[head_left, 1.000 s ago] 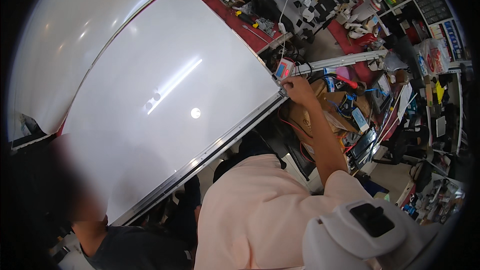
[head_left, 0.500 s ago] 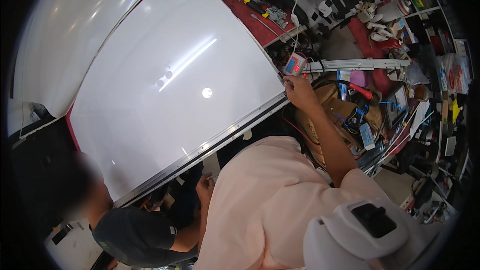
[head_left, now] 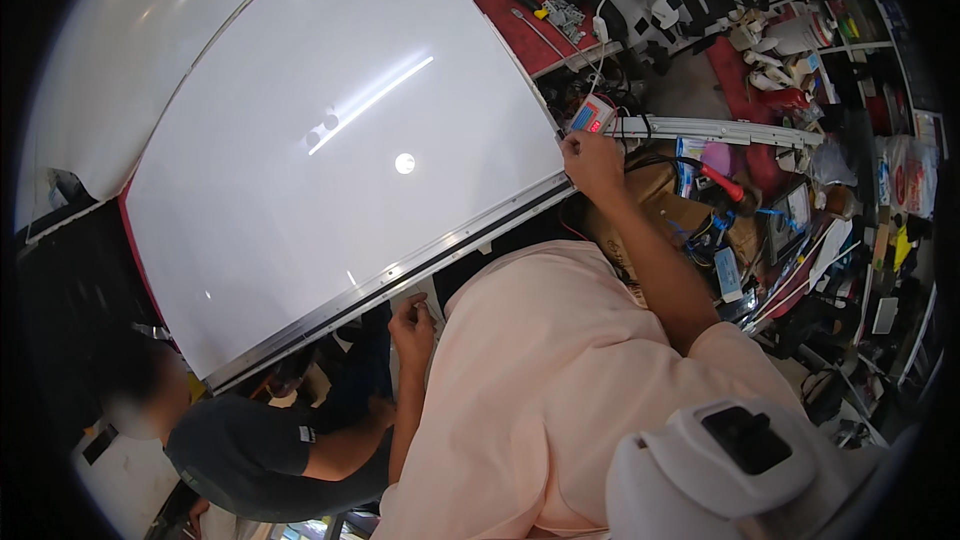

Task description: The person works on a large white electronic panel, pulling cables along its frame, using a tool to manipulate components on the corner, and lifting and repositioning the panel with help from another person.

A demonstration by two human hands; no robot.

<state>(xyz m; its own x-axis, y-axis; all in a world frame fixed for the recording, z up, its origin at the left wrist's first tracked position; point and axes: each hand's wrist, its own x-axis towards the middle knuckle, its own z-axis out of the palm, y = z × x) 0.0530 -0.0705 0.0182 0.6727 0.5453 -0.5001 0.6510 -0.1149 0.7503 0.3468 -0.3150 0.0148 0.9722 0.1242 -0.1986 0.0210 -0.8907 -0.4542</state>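
My right hand (head_left: 590, 162) is closed at the near right corner of a large white glossy panel (head_left: 330, 180), fingertips on its edge beside a small boxy meter (head_left: 592, 116) with a lit red display and wires. What they grip is hidden. An aluminium rail (head_left: 390, 275) runs along the panel's near edge. My left hand (head_left: 410, 328) is lower, just below that rail, its fingers curled and pinched on something too small to make out.
A co-worker (head_left: 240, 450) in a dark T-shirt bends at lower left. A red bench (head_left: 530, 50) holds tools. Another rail (head_left: 720, 130) extends rightward above cluttered cardboard (head_left: 660, 210), cables and a red-handled tool (head_left: 722, 182). A curved white sheet (head_left: 110, 70) lies left; crowded shelves (head_left: 880, 80) stand right.
My left hand has risen into view toward the rail. The co-worker has leaned lower, showing more arm. My view has shifted; my right hand stays at the panel's corner.
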